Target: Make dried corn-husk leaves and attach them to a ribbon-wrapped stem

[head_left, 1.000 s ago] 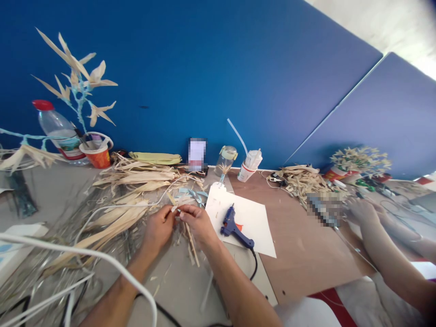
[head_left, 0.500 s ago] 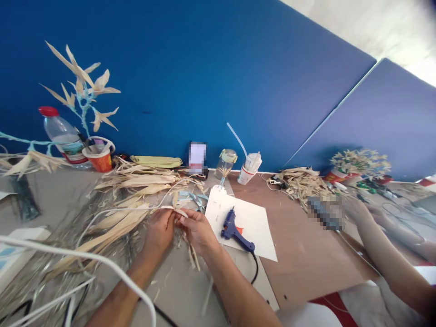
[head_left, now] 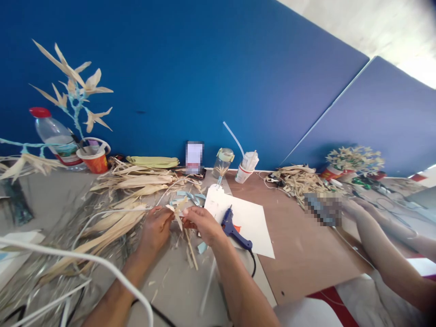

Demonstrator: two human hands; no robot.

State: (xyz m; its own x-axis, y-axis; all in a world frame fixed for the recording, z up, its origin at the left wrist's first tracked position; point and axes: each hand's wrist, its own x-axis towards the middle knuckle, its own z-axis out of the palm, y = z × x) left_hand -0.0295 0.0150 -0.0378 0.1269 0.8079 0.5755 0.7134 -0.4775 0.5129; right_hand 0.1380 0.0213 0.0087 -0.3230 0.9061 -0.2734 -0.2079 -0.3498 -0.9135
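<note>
Between my two hands is a small pale husk piece [head_left: 178, 211] with pointed leaves. My left hand [head_left: 158, 227] pinches its left side, fingers closed. On its right side my right hand [head_left: 202, 221] holds it with thumb and fingertips pressed together. Thin husk stalks [head_left: 190, 250] lie below the fingers. Behind the hands are light blue strips [head_left: 190, 197]. To the right a dark blue glue gun [head_left: 235, 230] rests on a white sheet [head_left: 262, 227]. Long dried husks [head_left: 116, 222] are spread left of my left hand.
A phone [head_left: 194, 156], a glass jar [head_left: 223, 161] and a white cup [head_left: 244, 171] stand by the blue partition. A bottle [head_left: 56, 136] and an orange cup [head_left: 95, 161] are left. A white cable [head_left: 102, 259] crosses the front left. Another person's arm [head_left: 374, 240] is right.
The husk piece now shows pointed leaves between my fingers, where a pale strip stretched across before. My hands have moved slightly apart. The whole view has shifted a little.
</note>
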